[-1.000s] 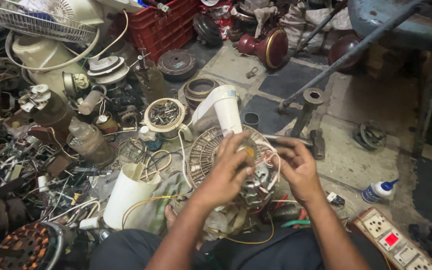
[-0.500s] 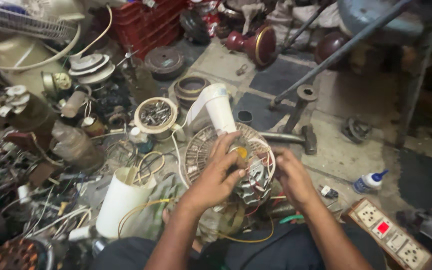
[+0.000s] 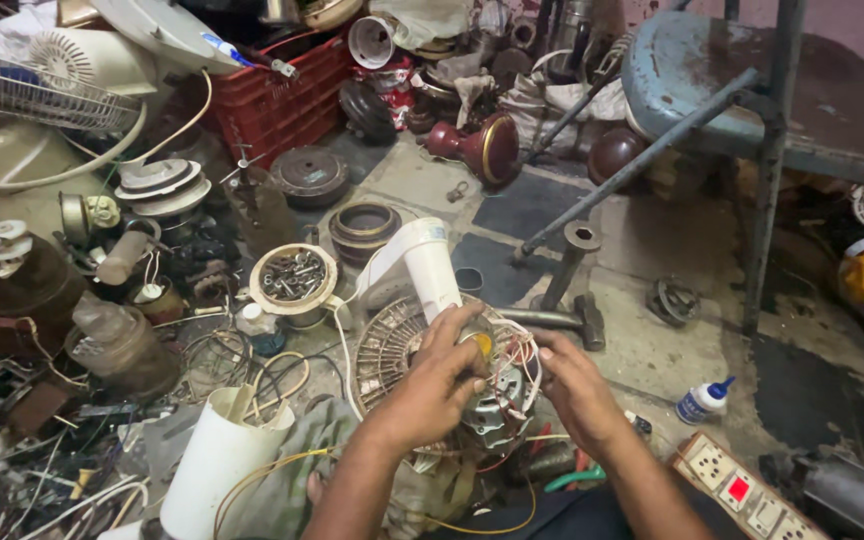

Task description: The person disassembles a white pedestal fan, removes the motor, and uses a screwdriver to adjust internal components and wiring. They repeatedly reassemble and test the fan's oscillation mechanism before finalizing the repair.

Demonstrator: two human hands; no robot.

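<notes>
With your left hand [image 3: 432, 385] gripping the fan motor [image 3: 487, 400] on its round grille [image 3: 382, 345], ease your right hand's [image 3: 577, 390] loosely open fingers under the wires [image 3: 522, 355], without tugging.

Setting: small repair workshop for electric fans, work done low on a stained concrete floor [image 3: 652, 340]. Evidence: fan motor with grille [image 3: 452, 385] opened between the hands, loose wiring exposed; spare wire fan guard [image 3: 32, 95] at upper left; round tin of screws [image 3: 293, 278]; red plastic crate [image 3: 277, 95] of parts; white plastic housings, metal rings and tangled cables heaped at left; glue bottle [image 3: 702, 400]; switch-and-socket board [image 3: 737, 490]; worn blue metal stool [image 3: 752, 85].
</notes>
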